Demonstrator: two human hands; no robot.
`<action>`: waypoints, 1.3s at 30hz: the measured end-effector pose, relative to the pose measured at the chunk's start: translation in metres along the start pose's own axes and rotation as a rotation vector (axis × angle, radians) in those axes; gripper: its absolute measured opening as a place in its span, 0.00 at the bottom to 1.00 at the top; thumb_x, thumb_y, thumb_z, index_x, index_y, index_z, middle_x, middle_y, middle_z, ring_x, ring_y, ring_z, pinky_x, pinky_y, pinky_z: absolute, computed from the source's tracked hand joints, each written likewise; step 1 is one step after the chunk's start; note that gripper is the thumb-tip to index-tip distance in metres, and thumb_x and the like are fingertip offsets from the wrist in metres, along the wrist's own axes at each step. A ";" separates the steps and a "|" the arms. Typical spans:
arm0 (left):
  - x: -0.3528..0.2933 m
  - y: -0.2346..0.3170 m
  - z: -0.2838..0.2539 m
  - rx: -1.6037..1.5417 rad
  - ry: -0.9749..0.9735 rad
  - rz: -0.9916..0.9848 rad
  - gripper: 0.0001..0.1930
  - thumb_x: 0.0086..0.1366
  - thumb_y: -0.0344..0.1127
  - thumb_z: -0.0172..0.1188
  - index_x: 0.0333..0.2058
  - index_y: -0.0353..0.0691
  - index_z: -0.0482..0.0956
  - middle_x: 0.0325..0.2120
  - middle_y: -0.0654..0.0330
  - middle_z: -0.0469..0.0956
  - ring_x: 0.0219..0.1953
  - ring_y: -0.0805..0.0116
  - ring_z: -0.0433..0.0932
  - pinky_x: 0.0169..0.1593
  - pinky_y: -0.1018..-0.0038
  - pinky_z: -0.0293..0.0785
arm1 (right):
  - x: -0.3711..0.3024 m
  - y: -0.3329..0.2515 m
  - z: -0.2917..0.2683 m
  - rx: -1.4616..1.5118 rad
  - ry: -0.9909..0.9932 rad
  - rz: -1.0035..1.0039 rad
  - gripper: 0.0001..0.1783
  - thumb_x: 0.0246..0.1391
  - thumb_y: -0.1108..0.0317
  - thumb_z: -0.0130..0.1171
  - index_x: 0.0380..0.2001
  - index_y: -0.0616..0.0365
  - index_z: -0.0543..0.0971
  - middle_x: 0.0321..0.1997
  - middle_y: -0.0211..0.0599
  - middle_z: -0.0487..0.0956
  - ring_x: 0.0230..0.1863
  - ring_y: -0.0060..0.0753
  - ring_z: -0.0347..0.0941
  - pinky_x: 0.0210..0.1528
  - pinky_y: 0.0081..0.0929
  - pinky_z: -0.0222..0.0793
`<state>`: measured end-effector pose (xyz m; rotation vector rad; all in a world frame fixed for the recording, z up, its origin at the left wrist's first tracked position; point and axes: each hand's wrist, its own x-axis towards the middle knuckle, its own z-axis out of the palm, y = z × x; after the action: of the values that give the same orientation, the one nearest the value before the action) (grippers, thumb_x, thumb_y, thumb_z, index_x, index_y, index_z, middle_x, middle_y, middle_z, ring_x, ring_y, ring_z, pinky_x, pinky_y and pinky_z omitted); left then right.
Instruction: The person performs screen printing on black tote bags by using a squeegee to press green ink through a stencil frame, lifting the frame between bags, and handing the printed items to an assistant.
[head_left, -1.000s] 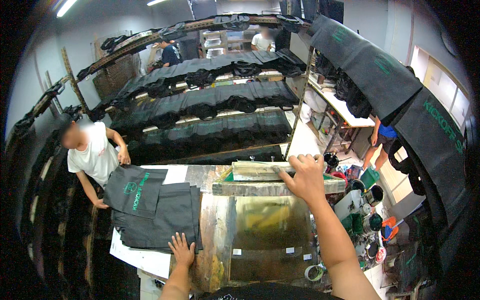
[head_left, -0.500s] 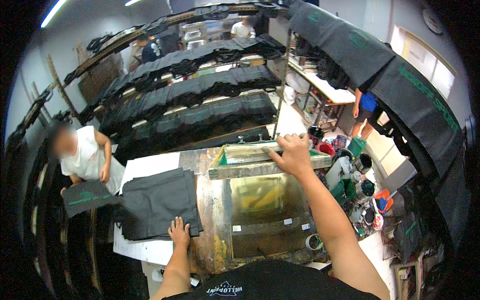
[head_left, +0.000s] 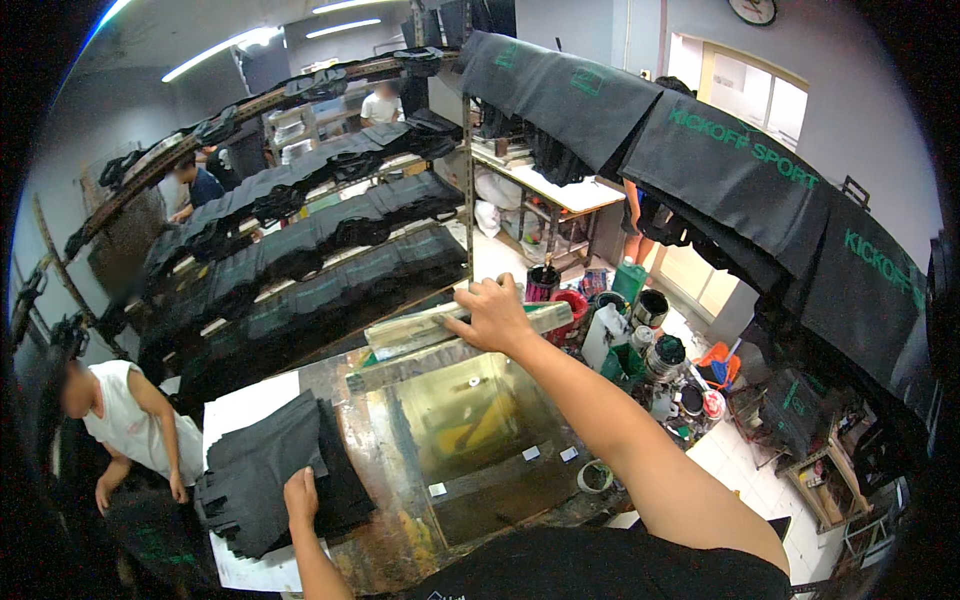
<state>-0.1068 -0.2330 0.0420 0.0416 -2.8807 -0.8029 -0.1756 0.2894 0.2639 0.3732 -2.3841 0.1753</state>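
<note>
Far left, a co-worker in a white sleeveless top [head_left: 120, 425] bends beside the surface [head_left: 385, 520], well apart from the action. Next over, the left hand [head_left: 300, 497] lies open and flat on the stack of dark fabric pieces [head_left: 268, 470], pinning it to the white sheet underneath. In the middle sits the screen frame [head_left: 480, 430], yellowish mesh down on the stained surface. The right hand [head_left: 492, 315] is closed over the squeegee [head_left: 455, 325] at the frame's far edge. I'd say even pressure and a steady blade angle matter most here, with that left palm kept flat. Paint pots [head_left: 650, 340] crowd the floor on the right.
</note>
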 end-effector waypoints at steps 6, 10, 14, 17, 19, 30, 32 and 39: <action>-0.007 0.104 0.081 0.079 -0.151 0.240 0.19 0.73 0.51 0.53 0.43 0.45 0.87 0.39 0.48 0.85 0.41 0.42 0.83 0.45 0.52 0.77 | 0.018 0.004 0.002 -0.020 -0.039 0.018 0.27 0.58 0.36 0.57 0.33 0.51 0.81 0.32 0.37 0.80 0.42 0.42 0.76 0.52 0.49 0.60; -0.038 0.210 0.166 -0.033 -0.421 0.166 0.24 0.74 0.54 0.51 0.52 0.43 0.83 0.52 0.49 0.81 0.52 0.44 0.80 0.54 0.52 0.76 | 0.021 0.010 0.001 -0.038 -0.047 0.019 0.28 0.58 0.35 0.56 0.33 0.51 0.81 0.31 0.37 0.80 0.40 0.42 0.77 0.51 0.48 0.61; -0.076 0.230 0.230 0.219 -0.549 0.311 0.50 0.64 0.81 0.34 0.74 0.52 0.59 0.76 0.49 0.49 0.77 0.37 0.40 0.70 0.27 0.30 | 0.027 0.009 0.009 -0.022 -0.043 -0.003 0.28 0.55 0.36 0.58 0.37 0.51 0.82 0.34 0.39 0.82 0.41 0.45 0.79 0.52 0.52 0.59; -0.093 0.217 0.239 0.220 -0.475 0.500 0.53 0.60 0.84 0.39 0.74 0.52 0.58 0.77 0.50 0.44 0.77 0.37 0.35 0.68 0.24 0.25 | 0.020 0.024 0.021 -0.018 -0.086 0.056 0.32 0.53 0.35 0.58 0.42 0.53 0.84 0.38 0.44 0.84 0.44 0.46 0.80 0.55 0.58 0.59; -0.088 0.208 0.230 0.231 -0.481 0.584 0.52 0.61 0.83 0.41 0.75 0.53 0.56 0.78 0.52 0.41 0.78 0.38 0.35 0.68 0.24 0.24 | 0.021 0.021 0.022 -0.002 -0.071 0.037 0.30 0.55 0.36 0.58 0.41 0.53 0.83 0.39 0.42 0.85 0.45 0.46 0.80 0.56 0.58 0.59; -0.044 0.254 0.295 0.278 -0.411 0.637 0.56 0.56 0.86 0.41 0.75 0.55 0.54 0.78 0.52 0.41 0.78 0.38 0.35 0.68 0.25 0.24 | 0.054 0.015 0.006 0.145 -0.015 0.011 0.38 0.63 0.31 0.47 0.27 0.60 0.81 0.29 0.49 0.81 0.39 0.51 0.79 0.56 0.58 0.63; -0.050 0.265 0.298 0.263 -0.396 0.609 0.59 0.53 0.88 0.42 0.75 0.54 0.54 0.78 0.51 0.41 0.78 0.37 0.34 0.68 0.25 0.24 | 0.053 0.019 0.008 0.120 -0.010 -0.007 0.39 0.63 0.31 0.47 0.28 0.60 0.82 0.29 0.49 0.81 0.39 0.50 0.79 0.59 0.61 0.61; -0.060 0.277 0.293 0.275 -0.443 0.568 0.61 0.52 0.88 0.45 0.75 0.52 0.54 0.77 0.50 0.40 0.77 0.37 0.33 0.68 0.25 0.23 | 0.055 0.021 0.010 0.109 -0.009 -0.008 0.42 0.64 0.29 0.43 0.30 0.61 0.82 0.32 0.49 0.83 0.41 0.50 0.80 0.65 0.68 0.54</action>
<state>-0.0885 0.1577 -0.0707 -0.9862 -3.1023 -0.3328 -0.2271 0.2954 0.2929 0.4349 -2.3879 0.3013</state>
